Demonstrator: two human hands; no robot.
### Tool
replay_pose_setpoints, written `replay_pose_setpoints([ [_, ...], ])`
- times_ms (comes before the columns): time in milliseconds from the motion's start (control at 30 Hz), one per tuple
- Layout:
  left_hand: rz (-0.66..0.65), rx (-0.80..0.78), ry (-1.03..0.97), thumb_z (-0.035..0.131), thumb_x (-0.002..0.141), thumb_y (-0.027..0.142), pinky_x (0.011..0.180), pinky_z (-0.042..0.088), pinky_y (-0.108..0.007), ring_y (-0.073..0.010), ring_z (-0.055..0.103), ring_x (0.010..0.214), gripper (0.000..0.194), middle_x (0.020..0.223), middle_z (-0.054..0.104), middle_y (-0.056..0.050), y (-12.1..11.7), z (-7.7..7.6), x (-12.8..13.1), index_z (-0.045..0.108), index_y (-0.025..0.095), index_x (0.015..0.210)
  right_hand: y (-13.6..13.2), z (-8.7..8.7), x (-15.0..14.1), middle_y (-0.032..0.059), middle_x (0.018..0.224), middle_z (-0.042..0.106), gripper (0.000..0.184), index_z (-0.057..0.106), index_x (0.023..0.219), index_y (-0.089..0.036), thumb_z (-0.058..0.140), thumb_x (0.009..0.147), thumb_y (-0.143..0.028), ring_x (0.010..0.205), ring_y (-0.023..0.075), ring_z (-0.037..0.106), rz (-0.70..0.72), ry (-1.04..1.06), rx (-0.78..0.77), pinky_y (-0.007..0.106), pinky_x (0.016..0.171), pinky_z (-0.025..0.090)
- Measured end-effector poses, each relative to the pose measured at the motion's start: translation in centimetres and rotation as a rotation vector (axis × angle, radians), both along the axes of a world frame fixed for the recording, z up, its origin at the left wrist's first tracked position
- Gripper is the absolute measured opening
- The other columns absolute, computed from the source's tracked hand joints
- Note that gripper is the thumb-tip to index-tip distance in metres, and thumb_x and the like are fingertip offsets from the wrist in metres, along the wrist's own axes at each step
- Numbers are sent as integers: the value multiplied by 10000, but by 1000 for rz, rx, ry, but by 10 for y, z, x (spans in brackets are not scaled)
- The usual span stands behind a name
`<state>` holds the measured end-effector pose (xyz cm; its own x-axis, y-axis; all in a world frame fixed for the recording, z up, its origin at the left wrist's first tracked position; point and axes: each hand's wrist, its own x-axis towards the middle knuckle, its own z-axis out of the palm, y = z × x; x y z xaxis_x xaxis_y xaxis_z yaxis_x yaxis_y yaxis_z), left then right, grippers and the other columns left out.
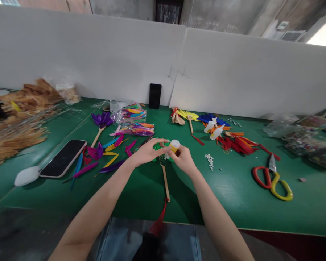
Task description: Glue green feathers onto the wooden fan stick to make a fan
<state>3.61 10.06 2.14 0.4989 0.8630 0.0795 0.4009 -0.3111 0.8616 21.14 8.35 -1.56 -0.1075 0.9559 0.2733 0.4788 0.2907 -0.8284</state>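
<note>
My right hand [183,157] grips a small glue bottle [174,145] with a yellow label, its white base tipped up. Under both hands lies a green feather fan [159,145], partly hidden by them. Its flat wooden handle [165,183] points toward me, and a red tassel [159,219] hangs from the end over the table edge. My left hand [149,150] reaches over the fan with thumb and forefinger apart, their tips close to the bottle. Whether it touches the fan or the bottle, I cannot tell.
Loose coloured feathers [111,157], a purple fan [101,121] and a phone [63,158] lie left. To the right are small white beads [209,162], two glue bottles [216,132], red feathers [240,143] and scissors [273,179]. A white board [97,58] stands behind.
</note>
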Motion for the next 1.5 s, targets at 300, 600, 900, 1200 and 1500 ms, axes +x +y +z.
replay_pose_setpoints([
  [300, -97, -73, 9, 641, 712, 473, 703, 482, -273, -203, 608, 880, 528, 1082, 624, -49, -4, 3, 7, 555, 223, 1169, -4, 2, -2, 5, 607, 535, 261, 600, 741, -153, 552, 779, -407, 505, 111, 425, 175, -62, 24, 225, 471, 322],
  [600, -167, -37, -51, 601, 761, 447, 734, 463, -284, -222, 604, 915, 513, 1046, 652, -39, -3, -6, 12, 534, 212, 1212, -3, -2, 2, 20, 595, 575, 112, 611, 708, -160, 503, 708, -189, 537, 148, 501, 135, -160, 90, 235, 511, 358],
  [900, -36, -36, -139, 597, 773, 434, 789, 471, -299, -223, 612, 934, 429, 1017, 673, -41, -7, -14, 19, 609, 179, 1118, -3, -3, 1, 35, 612, 604, 239, 664, 789, -166, 442, 710, -131, 647, 189, 582, 125, -138, 99, 260, 613, 428],
  [1200, 61, -27, -209, 635, 739, 442, 784, 472, -299, -224, 622, 872, 397, 929, 691, -47, -10, -18, 27, 657, 150, 1008, -4, -5, -3, 44, 645, 634, 238, 671, 796, -148, 446, 718, -131, 576, 167, 566, 54, -135, 130, 241, 547, 415],
  [1500, 120, -23, -220, 627, 747, 416, 698, 480, -280, -227, 625, 830, 356, 882, 690, -49, -13, -17, 31, 653, 143, 974, -5, -9, -9, 67, 720, 671, 245, 679, 805, -164, 440, 754, -175, 615, 189, 603, -56, -126, 269, 259, 552, 438],
])
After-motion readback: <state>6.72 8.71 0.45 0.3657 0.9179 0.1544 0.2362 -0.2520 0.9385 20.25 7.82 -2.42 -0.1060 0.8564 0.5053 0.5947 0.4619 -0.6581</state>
